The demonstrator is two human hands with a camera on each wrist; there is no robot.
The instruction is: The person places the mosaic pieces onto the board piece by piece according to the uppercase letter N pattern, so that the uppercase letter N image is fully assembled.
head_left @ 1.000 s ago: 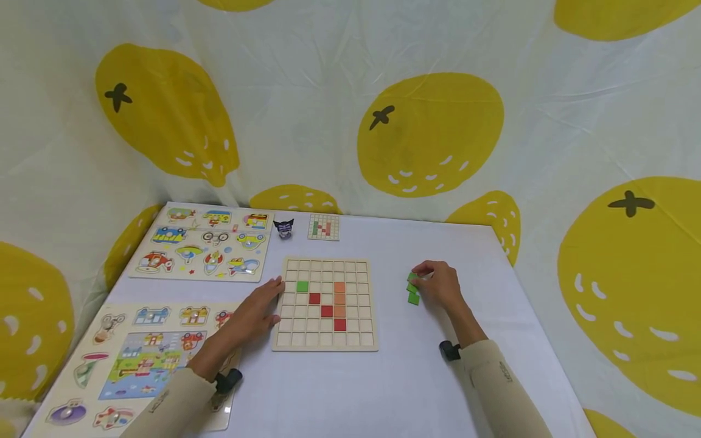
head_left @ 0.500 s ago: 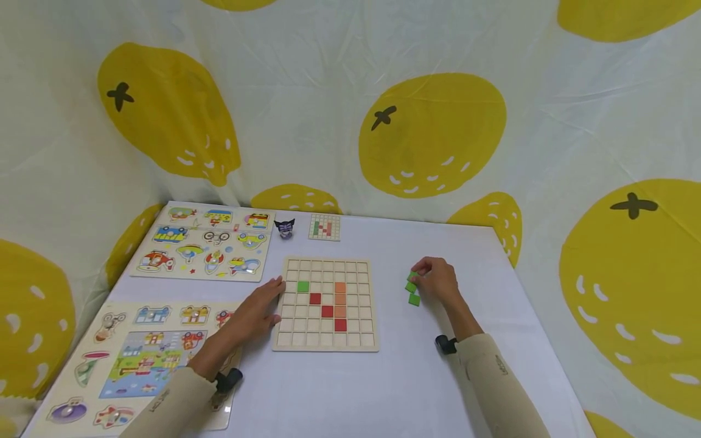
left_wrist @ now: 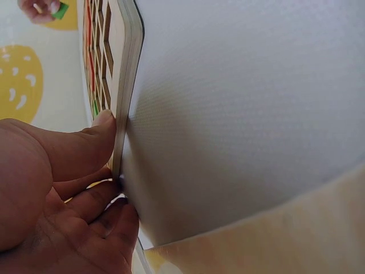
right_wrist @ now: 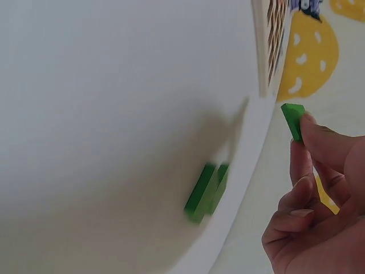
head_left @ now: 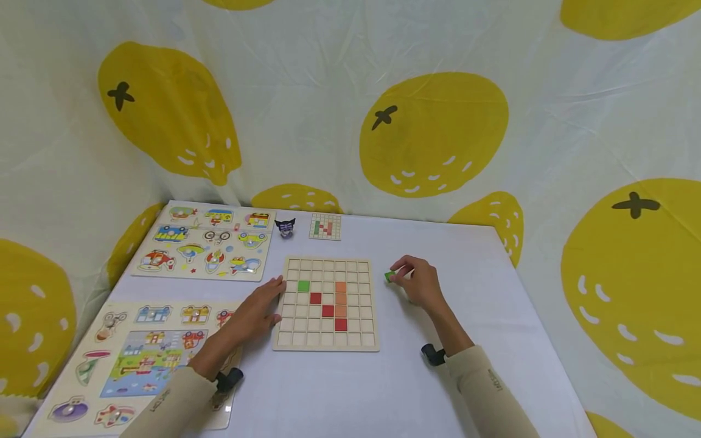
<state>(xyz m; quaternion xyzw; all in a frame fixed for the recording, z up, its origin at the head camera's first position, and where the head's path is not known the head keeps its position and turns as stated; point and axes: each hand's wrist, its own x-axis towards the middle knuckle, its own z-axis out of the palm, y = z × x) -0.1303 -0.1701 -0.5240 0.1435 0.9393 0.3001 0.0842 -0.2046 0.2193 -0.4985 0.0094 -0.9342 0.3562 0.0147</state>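
Observation:
A wooden grid board lies mid-table, holding one green tile, three red tiles in a diagonal and three orange tiles in a column. My left hand rests against the board's left edge, its thumb on the side and its fingers spread past the corner. Between thumb and fingertip, my right hand pinches a green square tile just right of the board. Two more green tiles lie on the table under this hand, concealed from the head view.
Behind the grid board are a small pattern card and a dark-eared figurine. Two vehicle puzzle boards take up the left side; my left forearm crosses over the nearer one. A fruit-print cloth hangs behind the table.
The right hand has picked up a green tile from the group of three and moved left with it, nearer the grid board. My left hand stays at the board's edge.

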